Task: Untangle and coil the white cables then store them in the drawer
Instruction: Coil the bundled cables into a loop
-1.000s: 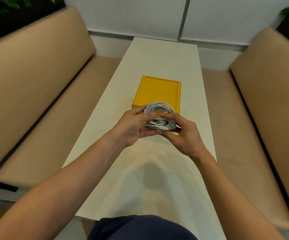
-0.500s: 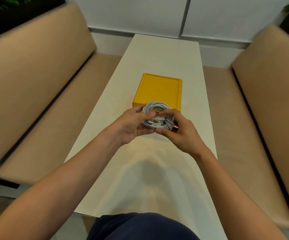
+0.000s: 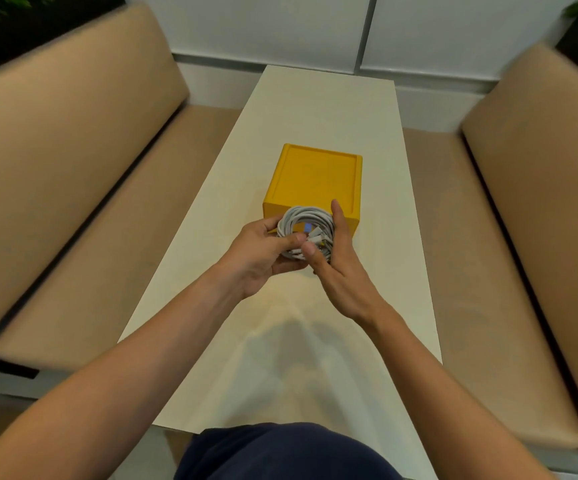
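Observation:
A coiled bundle of white cables [image 3: 303, 223] is held above the table, just in front of the yellow drawer box [image 3: 315, 181]. My left hand [image 3: 259, 258] grips the coil's left and lower side, thumb across the front. My right hand [image 3: 339, 265] cups the coil's right side with fingers stretched up along it and the thumb pressing on the plug ends near the middle. The yellow box stands on the table with its drawer closed; its front is mostly hidden behind the coil and my hands.
The long white table [image 3: 315, 109] runs away from me between two tan cushioned benches, the left bench [image 3: 72, 168] and the right bench [image 3: 523, 202]. A white wall [image 3: 280, 26] ends the table's far side. My dark blue clothing [image 3: 280, 452] shows at the near edge.
My right hand has turned from gripping the coil's lower edge to lying upright along its right side, fingers extended. The coil has tilted slightly and stayed in front of the box.

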The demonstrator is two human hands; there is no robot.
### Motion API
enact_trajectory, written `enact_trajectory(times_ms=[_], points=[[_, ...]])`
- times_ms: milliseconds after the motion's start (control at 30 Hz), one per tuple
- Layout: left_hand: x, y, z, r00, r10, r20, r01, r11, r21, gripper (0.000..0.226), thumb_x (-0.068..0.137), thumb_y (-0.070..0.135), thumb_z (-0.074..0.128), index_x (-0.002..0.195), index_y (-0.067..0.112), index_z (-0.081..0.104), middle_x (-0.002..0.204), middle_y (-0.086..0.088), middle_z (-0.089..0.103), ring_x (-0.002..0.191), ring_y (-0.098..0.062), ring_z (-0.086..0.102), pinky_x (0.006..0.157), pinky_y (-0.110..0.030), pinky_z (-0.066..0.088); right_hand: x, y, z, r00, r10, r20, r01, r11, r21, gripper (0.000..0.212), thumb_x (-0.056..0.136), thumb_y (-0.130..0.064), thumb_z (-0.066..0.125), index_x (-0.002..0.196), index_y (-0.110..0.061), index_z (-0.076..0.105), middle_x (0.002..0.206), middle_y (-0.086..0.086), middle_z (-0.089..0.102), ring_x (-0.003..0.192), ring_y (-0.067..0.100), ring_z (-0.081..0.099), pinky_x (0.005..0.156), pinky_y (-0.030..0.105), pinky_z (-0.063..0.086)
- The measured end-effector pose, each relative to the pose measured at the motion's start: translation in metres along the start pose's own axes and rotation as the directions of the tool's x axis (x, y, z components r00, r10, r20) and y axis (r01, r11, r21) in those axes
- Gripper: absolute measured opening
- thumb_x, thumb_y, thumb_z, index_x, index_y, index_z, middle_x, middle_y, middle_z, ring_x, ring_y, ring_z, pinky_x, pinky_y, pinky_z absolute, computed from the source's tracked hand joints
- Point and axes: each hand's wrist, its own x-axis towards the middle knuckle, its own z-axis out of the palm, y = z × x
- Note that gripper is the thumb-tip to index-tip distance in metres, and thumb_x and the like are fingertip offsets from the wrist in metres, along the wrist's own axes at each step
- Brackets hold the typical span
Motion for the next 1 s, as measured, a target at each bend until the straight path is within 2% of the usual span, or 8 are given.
enact_trajectory(times_ms=[133,267,367,600,667,800,900,1000], points=[[-0.01,-0.025,0.005,0.999,-0.027,-0.047,0.029,0.999,0.042,0.043,0.093,0.0,0.07,0.134,0.013,0.064,0.114,-0.018,0.075,0.096,-0.032,0.076,0.08,-0.041,0.064,-0.011,0.007,0.02,0.962,0.114,-0.247,-0.11,0.993,0.029,0.05,0.103,-0.065,0.027,0.141,-0.038,0.044,0.129,-0.007,0.064,0.111,0.013,0.065,0.093,0.047,0.057],[-0.021,-0.055,0.012,0.997,0.01,-0.077,-0.005,0.998,0.065,0.042,0.094,-0.001,0.069,0.132,0.017,0.066,0.111,-0.014,0.077,0.099,-0.031,0.076,0.088,-0.047,0.062,-0.02,0.016,0.026,0.934,0.187,-0.304,-0.19,0.982,0.019,0.034,0.108,-0.042,0.043,0.139,-0.027,0.046,0.124,-0.006,0.065,0.109,0.015,0.065,0.086,0.022,0.051],[-0.027,-0.064,0.01,0.995,0.005,-0.098,0.0,0.999,0.051,0.037,0.096,0.003,0.068,0.13,0.017,0.066,0.111,-0.014,0.076,0.098,-0.03,0.076,0.087,-0.046,0.063,-0.028,0.023,0.023,0.959,0.122,-0.254,-0.139,0.989,-0.049,0.032,0.108,-0.031,0.046,0.139,-0.025,0.047,0.121,-0.007,0.065,0.105,0.013,0.065,0.087,0.024,0.052],[-0.03,-0.058,0.013,0.999,-0.027,-0.028,0.036,0.922,0.387,0.04,0.097,0.009,0.058,0.13,0.03,0.053,0.113,-0.004,0.069,0.088,-0.022,0.077,0.069,-0.038,0.065,-0.04,0.031,0.028,0.955,0.083,-0.284,-0.118,0.987,-0.108,0.031,0.102,-0.015,0.05,0.132,-0.021,0.055,0.106,-0.009,0.067,0.085,0.002,0.064,0.071,0.004,0.045],[-0.024,-0.049,0.005,0.993,0.109,0.042,-0.108,0.73,0.675,0.038,0.097,0.014,0.056,0.132,0.028,0.055,0.112,-0.001,0.066,0.086,-0.022,0.074,0.064,-0.038,0.064,-0.041,0.03,0.026,0.964,0.063,-0.26,-0.096,0.989,-0.115,0.032,0.101,-0.014,0.05,0.131,-0.022,0.058,0.104,-0.011,0.067,0.084,-0.003,0.063,0.071,0.005,0.044],[-0.014,-0.032,0.007,0.925,0.202,0.323,-0.319,-0.051,0.946,0.028,0.102,0.037,0.055,0.125,0.02,0.057,0.117,-0.004,0.066,0.102,-0.03,0.065,0.073,-0.04,0.05,-0.038,0.031,0.015,0.981,0.081,-0.175,-0.106,0.985,-0.139,0.033,0.102,-0.014,0.048,0.131,-0.025,0.059,0.101,-0.011,0.068,0.082,-0.008,0.062,0.069,0.005,0.042],[-0.01,-0.024,0.016,0.915,0.169,0.367,-0.296,-0.338,0.893,0.029,0.108,0.036,0.044,0.125,0.015,0.053,0.112,-0.009,0.068,0.095,-0.034,0.067,0.065,-0.037,0.04,-0.034,0.031,0.008,0.985,0.095,-0.142,-0.117,0.981,-0.153,0.032,0.103,-0.019,0.047,0.132,-0.028,0.058,0.101,-0.007,0.069,0.081,-0.001,0.064,0.068,0.01,0.043],[-0.008,-0.021,0.02,0.908,0.156,0.39,-0.28,-0.467,0.839,0.021,0.108,0.027,0.043,0.12,0.012,0.052,0.105,-0.011,0.069,0.088,-0.034,0.067,0.062,-0.037,0.038,-0.026,0.026,0.0,0.989,0.116,-0.093,-0.132,0.973,-0.192,0.03,0.103,-0.024,0.049,0.132,-0.026,0.056,0.103,-0.004,0.07,0.083,0.007,0.065,0.068,0.02,0.046]])
